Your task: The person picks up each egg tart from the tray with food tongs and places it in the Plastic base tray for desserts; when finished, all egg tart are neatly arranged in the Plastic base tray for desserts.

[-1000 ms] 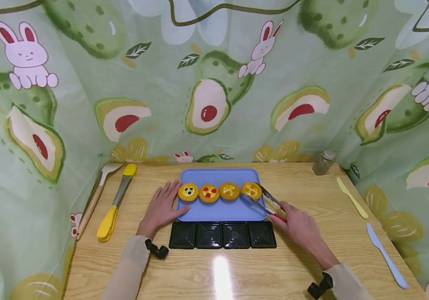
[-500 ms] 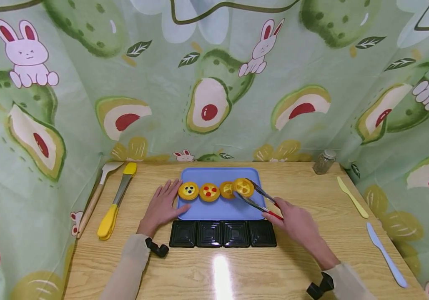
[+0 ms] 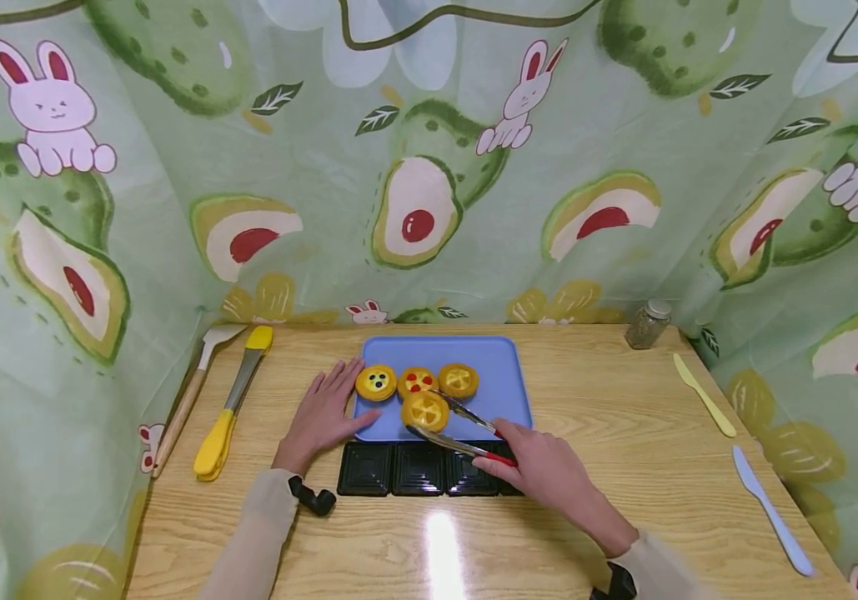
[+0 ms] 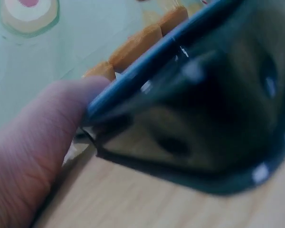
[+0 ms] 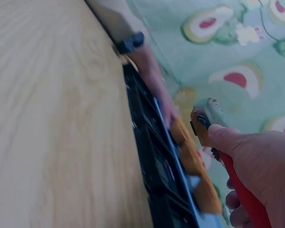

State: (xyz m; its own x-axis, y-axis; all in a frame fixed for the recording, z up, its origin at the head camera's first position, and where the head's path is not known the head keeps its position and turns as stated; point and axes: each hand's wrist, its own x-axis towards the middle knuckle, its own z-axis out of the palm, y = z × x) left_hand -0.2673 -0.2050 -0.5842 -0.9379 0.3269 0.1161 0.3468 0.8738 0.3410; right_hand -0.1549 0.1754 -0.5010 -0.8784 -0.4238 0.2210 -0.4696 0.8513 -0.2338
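Observation:
My right hand (image 3: 541, 471) grips red-handled metal tongs (image 3: 466, 412), which clasp an egg tart (image 3: 424, 412) with a pale yellow cross-like top. The clasped tart (image 5: 200, 128) also shows above the others in the right wrist view. In the head view it overlaps the front of a red-dotted tart (image 3: 418, 380). A blue-dotted tart (image 3: 377, 382) and another yellow-topped tart (image 3: 459, 381) sit in the same row on the blue tray (image 3: 499, 354). My left hand (image 3: 326, 408) rests at the tray's left edge, fingers extended, with the thumb (image 4: 42, 128) by the rim.
Black square moulds (image 3: 366, 469) line the tray's front. To the left lie a spatula (image 3: 192, 392) and yellow-ended tongs (image 3: 229, 412). A jar (image 3: 648, 325), a yellow knife (image 3: 704, 396) and a blue knife (image 3: 772, 508) are on the right.
My right hand has lifted the rightmost tart with the tongs and carried it left and toward me, past its neighbour. The left hand has stayed in place.

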